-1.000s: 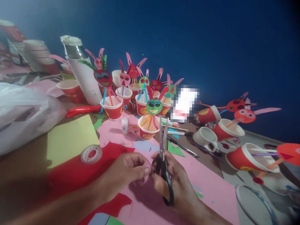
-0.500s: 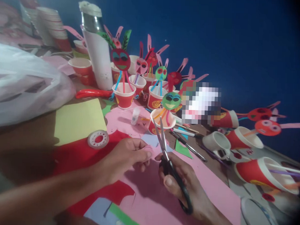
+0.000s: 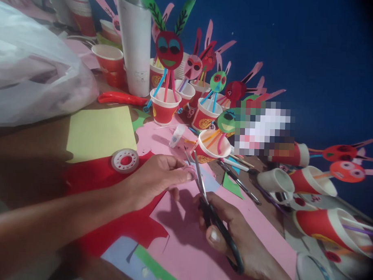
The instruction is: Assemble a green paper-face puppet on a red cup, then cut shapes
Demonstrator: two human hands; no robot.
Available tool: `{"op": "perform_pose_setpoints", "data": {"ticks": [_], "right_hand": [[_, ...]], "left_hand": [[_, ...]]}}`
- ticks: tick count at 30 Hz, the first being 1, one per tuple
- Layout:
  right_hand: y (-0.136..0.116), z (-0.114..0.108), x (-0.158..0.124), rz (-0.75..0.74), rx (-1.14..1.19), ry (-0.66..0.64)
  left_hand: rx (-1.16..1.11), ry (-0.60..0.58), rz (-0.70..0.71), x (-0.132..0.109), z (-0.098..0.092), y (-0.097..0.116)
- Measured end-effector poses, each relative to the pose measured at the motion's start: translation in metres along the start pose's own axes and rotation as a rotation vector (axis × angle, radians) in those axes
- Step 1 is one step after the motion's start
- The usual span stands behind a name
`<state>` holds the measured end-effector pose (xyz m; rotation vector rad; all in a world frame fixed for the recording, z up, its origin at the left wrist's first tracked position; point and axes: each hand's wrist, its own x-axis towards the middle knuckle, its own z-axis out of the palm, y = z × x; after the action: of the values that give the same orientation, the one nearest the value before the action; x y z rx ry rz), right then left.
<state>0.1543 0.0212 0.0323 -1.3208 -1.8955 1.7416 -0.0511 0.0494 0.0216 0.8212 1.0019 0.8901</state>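
Note:
My left hand (image 3: 156,177) pinches a small pink paper piece (image 3: 190,171) between thumb and fingers, just above a large pink paper sheet (image 3: 198,246). My right hand (image 3: 232,231) grips black-handled scissors (image 3: 214,218); their blades point up and left, slightly apart, against the pink piece. Both hands hover over the sheets on the table. A red paper cup (image 3: 212,147) with a green paper face on straws stands just beyond the blade tips.
Several red cups with paper faces (image 3: 169,49) stand behind, some tipped over at right (image 3: 324,226). A white cylinder (image 3: 136,44), plastic bag (image 3: 32,69), yellow sheet (image 3: 99,131), tape roll (image 3: 125,160), red sheet (image 3: 110,211), glue bottle (image 3: 177,136) and pens (image 3: 238,182) lie around.
The view has dropped and swung left. The scissors have tilted from upright to leaning left, and their blades have met the pink piece in my left hand.

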Motion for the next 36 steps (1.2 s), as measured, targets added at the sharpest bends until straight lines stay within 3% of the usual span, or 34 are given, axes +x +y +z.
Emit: {"op": "perform_pose_setpoints", "data": {"ticks": [15,36], "right_hand": [[0.0026,0.0035,-0.0006,-0.015,0.014,-0.021],[0.0064,0.0076,0.0009,-0.034,0.107,-0.024]], "left_hand": [[0.213,-0.050,-0.071,-0.0002,0.0003,0.0047],[0.255,-0.061,-0.087,-0.0018,0.0020,0.0029]]}}
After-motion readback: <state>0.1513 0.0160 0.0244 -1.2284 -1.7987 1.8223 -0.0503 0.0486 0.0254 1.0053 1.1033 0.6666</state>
